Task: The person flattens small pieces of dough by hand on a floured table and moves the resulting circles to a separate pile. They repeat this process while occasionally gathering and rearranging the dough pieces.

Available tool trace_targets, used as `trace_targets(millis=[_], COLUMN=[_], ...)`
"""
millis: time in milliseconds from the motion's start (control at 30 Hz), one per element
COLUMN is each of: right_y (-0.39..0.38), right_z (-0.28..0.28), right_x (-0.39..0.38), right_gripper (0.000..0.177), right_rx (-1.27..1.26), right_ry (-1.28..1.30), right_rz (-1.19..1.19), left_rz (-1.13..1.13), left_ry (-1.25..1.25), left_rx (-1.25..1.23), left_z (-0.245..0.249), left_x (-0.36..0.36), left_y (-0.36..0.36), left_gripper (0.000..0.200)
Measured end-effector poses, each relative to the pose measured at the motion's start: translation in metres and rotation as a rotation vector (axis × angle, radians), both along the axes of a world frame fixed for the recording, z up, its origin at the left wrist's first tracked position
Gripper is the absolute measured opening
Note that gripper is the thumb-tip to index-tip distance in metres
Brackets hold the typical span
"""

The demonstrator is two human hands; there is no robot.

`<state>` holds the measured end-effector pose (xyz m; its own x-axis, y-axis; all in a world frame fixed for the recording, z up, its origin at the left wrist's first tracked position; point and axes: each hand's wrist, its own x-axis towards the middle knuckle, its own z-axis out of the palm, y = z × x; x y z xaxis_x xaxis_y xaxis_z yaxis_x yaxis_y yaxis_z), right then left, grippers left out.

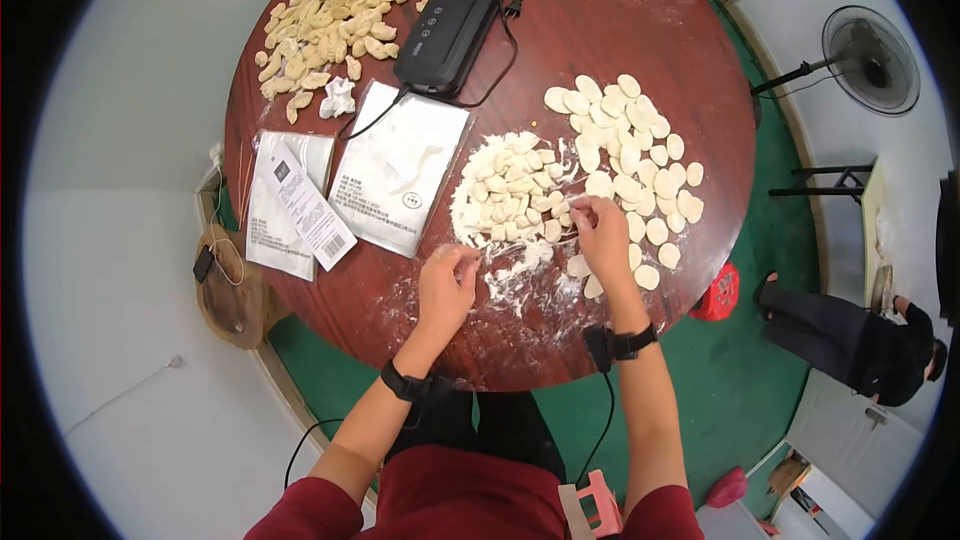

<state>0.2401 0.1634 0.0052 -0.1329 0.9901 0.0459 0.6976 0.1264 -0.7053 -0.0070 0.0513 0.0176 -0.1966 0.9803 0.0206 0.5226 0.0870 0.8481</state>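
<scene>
My right hand [604, 240] reaches the right edge of a floured heap of small dough pieces [515, 185], thumb and fingers pinched on what looks like one piece, partly hidden by the fingertips. My left hand [446, 288] hovers over the table just below the heap's left side. Its fingers are loosely curled, thumb apart, with nothing visible in them and flour on the tips. Beyond my right hand lie many flat, round dough wrappers [628, 155], some overlapping. Loose flour [525, 265] is spread on the table between my hands.
The round, dark red table [520, 360] also bears a pile of shaped dumplings [335, 25], a black vacuum sealer [457, 20] with its cord, silver bags [390, 180], a printed label strip [305, 205] and a crumpled tissue [338, 98]. A person [860, 340] stands at far right, near a fan [870, 60].
</scene>
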Motion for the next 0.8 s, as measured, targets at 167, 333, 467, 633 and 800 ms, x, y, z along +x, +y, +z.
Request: trace_targets(millis=[167, 333, 467, 633, 800], right_y=[-0.038, -0.055, -0.060, -0.073, -0.100], right_z=[-0.002, 0.000, -0.009, 0.003, 0.009], right_x=[-0.030, -0.046, -0.049, -0.042, -0.029], right_gripper=[0.040, 0.041, 0.033, 0.038, 0.028], right_rx=[-0.007, 0.052, 0.056, -0.038, -0.158], right_ry=[-0.036, -0.069, -0.064, 0.073, 0.127], right_rz=[-0.246, -0.245, -0.251, -0.240, -0.061], left_rz=[-0.002, -0.026, 0.009, -0.022, -0.048], left_ry=[-0.003, 0.002, 0.018, 0.113, 0.162], left_rx=[-0.057, -0.010, -0.019, 0.026, 0.035], left_z=[-0.007, -0.006, -0.006, -0.012, -0.017], left_x=[-0.010, 0.014, 0.031, 0.033, 0.026], left_y=[0.011, 0.024, 0.030, 0.035, 0.029], left_gripper=[0.018, 0.023, 0.029, 0.030, 0.027])
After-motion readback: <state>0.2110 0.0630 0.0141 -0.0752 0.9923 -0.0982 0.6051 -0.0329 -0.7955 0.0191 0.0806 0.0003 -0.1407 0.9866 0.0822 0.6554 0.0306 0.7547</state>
